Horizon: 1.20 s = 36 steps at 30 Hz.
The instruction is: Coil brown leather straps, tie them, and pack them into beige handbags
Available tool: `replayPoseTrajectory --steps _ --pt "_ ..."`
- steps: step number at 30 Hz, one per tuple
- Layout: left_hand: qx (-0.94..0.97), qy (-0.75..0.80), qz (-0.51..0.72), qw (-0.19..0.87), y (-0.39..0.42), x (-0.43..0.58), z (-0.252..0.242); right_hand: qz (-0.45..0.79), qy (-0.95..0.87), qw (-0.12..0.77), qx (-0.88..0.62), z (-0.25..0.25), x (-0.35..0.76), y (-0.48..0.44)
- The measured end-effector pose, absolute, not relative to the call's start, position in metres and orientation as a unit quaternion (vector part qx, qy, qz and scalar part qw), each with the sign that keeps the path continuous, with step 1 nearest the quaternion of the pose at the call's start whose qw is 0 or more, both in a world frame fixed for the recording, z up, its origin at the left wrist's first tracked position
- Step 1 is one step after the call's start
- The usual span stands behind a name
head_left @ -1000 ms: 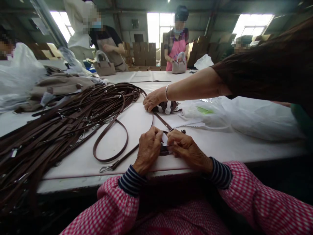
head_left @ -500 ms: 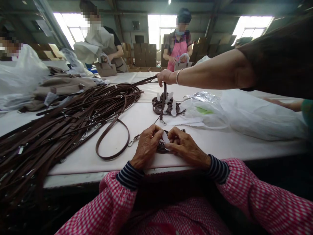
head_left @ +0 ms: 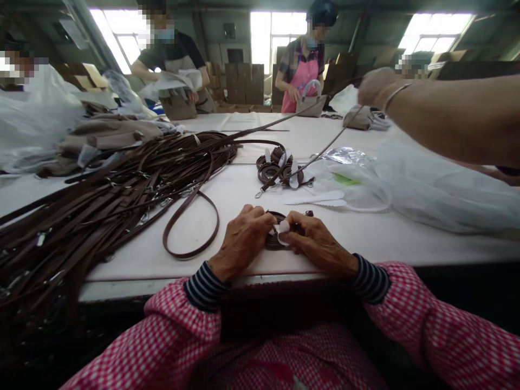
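Note:
A brown bag strap, wound into a flat coil [head_left: 275,245], lies on the table in front of me, between my hands. My right hand [head_left: 320,242] is closed in a pinch on a white plastic strip [head_left: 283,229] that crosses the coil. On the other side, my left hand [head_left: 246,239] has its fingers closed at the coil's left edge and presses on it. The fingers partly cover both coil and strip, so how the strip runs underneath is hidden.
A large heap of brown straps [head_left: 134,195] with metal clips fills the left. Several tied coils [head_left: 270,170] stand ahead, beside loose white strips [head_left: 319,199] and a clear plastic bag [head_left: 439,187]. A co-worker's hand [head_left: 377,89] stretches a strap across from the right.
The co-worker's hand has moved right and up, drawing a strap from the heap. My hands stay at the coil; the white strip's end has shifted slightly right with my right fingers.

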<state>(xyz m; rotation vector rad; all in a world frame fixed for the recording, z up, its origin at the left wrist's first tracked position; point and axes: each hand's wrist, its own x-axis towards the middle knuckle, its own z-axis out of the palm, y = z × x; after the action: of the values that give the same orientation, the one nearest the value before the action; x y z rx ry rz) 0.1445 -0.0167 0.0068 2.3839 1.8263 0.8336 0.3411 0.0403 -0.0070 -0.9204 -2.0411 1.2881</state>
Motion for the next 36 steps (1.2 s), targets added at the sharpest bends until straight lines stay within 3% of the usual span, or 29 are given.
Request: replayPoseTrajectory --steps 3,7,12,20,29,36 --pt "0.792 0.549 0.262 -0.047 -0.025 0.154 0.008 0.49 -0.754 0.285 -0.332 -0.005 0.341 0.04" --pt "0.79 0.513 0.333 0.038 -0.039 0.153 -0.001 0.475 -0.767 0.294 -0.316 -0.004 0.341 0.04" --pt "0.799 0.486 0.353 0.034 -0.036 0.152 -0.009 0.503 -0.749 0.287 -0.323 -0.003 0.341 0.04" --pt "0.782 0.471 0.384 0.136 -0.02 0.152 -0.005 0.55 -0.707 0.295 -0.332 0.001 0.341 0.041" --pt "0.851 0.408 0.33 0.03 -0.021 0.156 -0.01 0.569 -0.643 0.363 -0.362 -0.006 0.338 0.042" --pt "0.865 0.393 0.309 -0.034 -0.025 0.156 -0.012 0.396 -0.76 0.416 -0.304 0.003 0.337 0.026"
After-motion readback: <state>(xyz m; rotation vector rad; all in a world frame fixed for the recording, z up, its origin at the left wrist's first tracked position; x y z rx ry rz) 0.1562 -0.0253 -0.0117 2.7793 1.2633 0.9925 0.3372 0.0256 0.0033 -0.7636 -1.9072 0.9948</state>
